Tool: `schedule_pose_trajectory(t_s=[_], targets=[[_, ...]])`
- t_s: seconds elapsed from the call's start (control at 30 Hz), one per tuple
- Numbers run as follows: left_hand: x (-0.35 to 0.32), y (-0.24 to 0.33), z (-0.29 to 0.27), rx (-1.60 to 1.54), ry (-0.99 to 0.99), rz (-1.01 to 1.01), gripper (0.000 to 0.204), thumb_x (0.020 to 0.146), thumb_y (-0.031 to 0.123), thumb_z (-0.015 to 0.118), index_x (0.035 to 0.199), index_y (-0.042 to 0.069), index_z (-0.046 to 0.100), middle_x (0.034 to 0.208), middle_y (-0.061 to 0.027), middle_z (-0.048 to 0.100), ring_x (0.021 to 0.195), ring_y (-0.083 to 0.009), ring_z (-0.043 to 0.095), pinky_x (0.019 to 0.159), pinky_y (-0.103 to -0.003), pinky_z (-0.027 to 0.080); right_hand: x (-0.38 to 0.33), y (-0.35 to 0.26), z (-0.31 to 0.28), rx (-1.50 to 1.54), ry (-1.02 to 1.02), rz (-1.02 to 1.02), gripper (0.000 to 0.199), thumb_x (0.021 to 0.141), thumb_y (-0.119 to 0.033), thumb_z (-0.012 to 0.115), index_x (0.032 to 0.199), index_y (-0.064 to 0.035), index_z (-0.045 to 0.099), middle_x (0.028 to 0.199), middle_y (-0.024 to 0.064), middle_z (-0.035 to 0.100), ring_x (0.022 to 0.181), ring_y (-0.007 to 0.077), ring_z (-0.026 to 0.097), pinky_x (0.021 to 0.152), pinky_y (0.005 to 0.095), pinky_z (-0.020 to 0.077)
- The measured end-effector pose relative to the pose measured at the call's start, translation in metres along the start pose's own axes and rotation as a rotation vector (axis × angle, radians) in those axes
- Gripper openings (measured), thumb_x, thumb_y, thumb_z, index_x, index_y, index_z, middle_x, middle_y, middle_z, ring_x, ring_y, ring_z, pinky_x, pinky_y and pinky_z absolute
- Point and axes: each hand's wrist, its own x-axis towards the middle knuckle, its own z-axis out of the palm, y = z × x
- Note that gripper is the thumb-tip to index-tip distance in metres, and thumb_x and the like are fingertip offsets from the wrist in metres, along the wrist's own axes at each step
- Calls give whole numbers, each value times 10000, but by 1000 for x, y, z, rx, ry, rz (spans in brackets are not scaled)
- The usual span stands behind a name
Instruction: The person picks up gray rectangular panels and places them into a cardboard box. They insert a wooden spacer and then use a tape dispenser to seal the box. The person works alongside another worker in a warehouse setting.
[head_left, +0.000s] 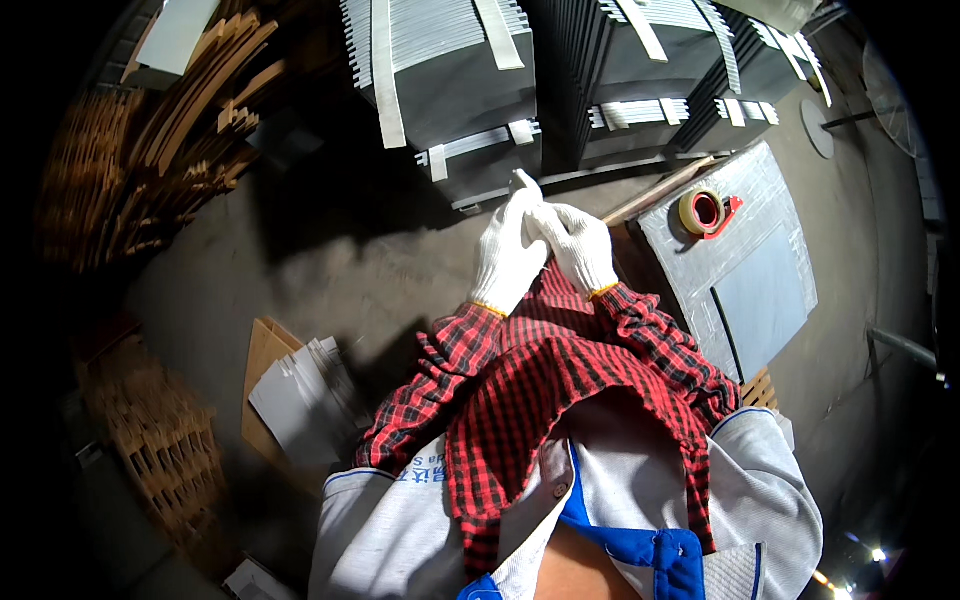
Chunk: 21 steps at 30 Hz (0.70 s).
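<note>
Both my hands wear white knit gloves with yellow-edged cuffs, and they meet in front of my body. My left hand points away from me, its fingers stretched out and held close together. Against its inner side presses my right hand, its fingers bent onto the left glove near the fingers and thumb. The fingertips of the right hand are partly hidden where the gloves overlap. Red-and-black checked sleeves cover my forearms, and a checked apron hangs below my hands.
Dark stacked panels with pale edges and white straps stand ahead. At right, a film-wrapped stack carries a tape roll on a red dispenser and a grey sheet. White sheets and brown cardboard pieces lie left.
</note>
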Motion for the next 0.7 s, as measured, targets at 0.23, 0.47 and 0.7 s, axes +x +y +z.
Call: schedule_pose_trajectory(t_s=[0.23,0.47,0.7], targets=[[40,-6,7,77,-80,70,531,862,40,574,1381,136,521,1171,-196,654,1075,-391,643,888,-425,551,38,14,-20,545,-329,183,500,920,-257,710,1325,15,604,1166,87,702,1055,131,637,939,278,493],[83,16,17,-7,-49,-222,372,980,143,545,1350,103,555,1136,-163,684,978,-266,696,840,-354,563,85,22,-38,41,-274,7,464,859,-330,662,1242,-69,676,1137,170,708,1056,280,690,933,338,518],[113,-23,42,-855,130,-278,265,899,19,600,1158,-31,624,1093,-74,673,986,-154,641,904,-267,501,125,11,-41,-201,-62,-72,303,918,-311,584,1096,-117,733,980,121,737,925,293,710,838,353,540]])
